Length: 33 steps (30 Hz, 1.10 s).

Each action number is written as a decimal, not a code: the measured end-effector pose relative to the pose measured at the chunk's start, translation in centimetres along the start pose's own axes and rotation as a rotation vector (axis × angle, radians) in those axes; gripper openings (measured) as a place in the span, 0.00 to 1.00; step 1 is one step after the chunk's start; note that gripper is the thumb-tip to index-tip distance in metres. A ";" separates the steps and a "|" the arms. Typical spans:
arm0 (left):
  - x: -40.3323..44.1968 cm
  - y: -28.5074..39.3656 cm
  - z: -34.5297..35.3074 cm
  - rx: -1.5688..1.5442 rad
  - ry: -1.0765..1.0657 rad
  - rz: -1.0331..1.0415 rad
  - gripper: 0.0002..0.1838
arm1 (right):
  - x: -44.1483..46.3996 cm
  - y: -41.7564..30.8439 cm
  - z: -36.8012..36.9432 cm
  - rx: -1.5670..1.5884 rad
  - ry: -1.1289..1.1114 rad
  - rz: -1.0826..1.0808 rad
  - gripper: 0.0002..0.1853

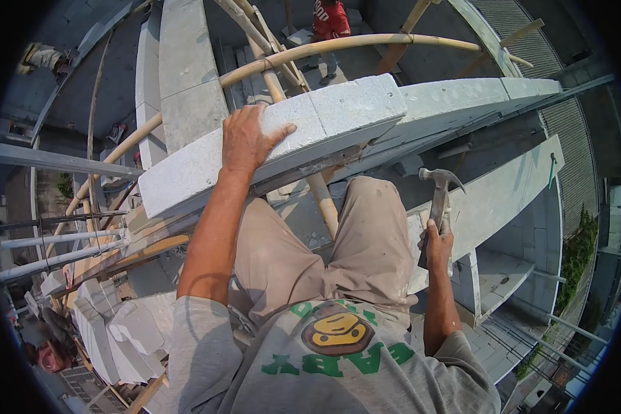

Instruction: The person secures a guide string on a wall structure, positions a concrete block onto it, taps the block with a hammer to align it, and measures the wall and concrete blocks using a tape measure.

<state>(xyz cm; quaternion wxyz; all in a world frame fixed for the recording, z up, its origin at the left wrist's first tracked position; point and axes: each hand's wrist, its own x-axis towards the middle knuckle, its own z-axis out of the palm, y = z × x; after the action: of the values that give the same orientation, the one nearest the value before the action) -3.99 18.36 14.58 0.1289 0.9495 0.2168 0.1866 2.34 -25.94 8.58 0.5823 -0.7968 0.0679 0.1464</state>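
A long white aerated concrete block (355, 107) lies across the top of a wall in front of my knees. My left hand (248, 138) grips it near its middle, with the thumb on the top face and the fingers bent over the far side. Off to the right, my right hand (437, 245) is closed round the handle of a claw hammer (440, 183), held upright with its metal head raised. The hammer is apart from the block.
Bamboo poles (352, 45) cross beyond the block, and a person in a red shirt (331, 21) is below. More wall blocks (462, 93) continue right. A grey panel (500, 200) slopes beside the hammer. Broken white blocks (121, 328) lie lower left, below metal pipes (62, 241).
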 end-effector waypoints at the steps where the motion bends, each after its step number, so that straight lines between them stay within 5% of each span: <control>1: 0.0 0.0 -0.1 -0.001 0.000 0.004 0.43 | -0.2 0.7 -0.1 -0.022 0.008 0.043 0.11; 19: 0.0 -0.2 0.1 -0.001 0.012 0.031 0.43 | -0.3 5.1 -0.8 -0.185 -0.062 0.243 0.09; 22: 0.1 0.0 -0.1 0.016 -0.002 0.021 0.40 | 0.7 4.8 -1.1 -0.278 -0.046 0.150 0.09; 26: 0.0 0.5 -0.5 0.026 -0.019 0.008 0.39 | 2.5 2.5 -1.3 -0.738 0.082 -0.330 0.12; 33: 0.1 0.1 -0.1 0.004 -0.009 0.016 0.42 | 6.9 -3.2 0.2 -0.829 -0.065 -0.548 0.13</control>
<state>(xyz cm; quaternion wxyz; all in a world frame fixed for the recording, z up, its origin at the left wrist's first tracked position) -3.93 18.36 14.75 0.1263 0.9524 0.2088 0.1828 9.73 -24.32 9.28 0.2352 -0.9449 -0.2261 0.0275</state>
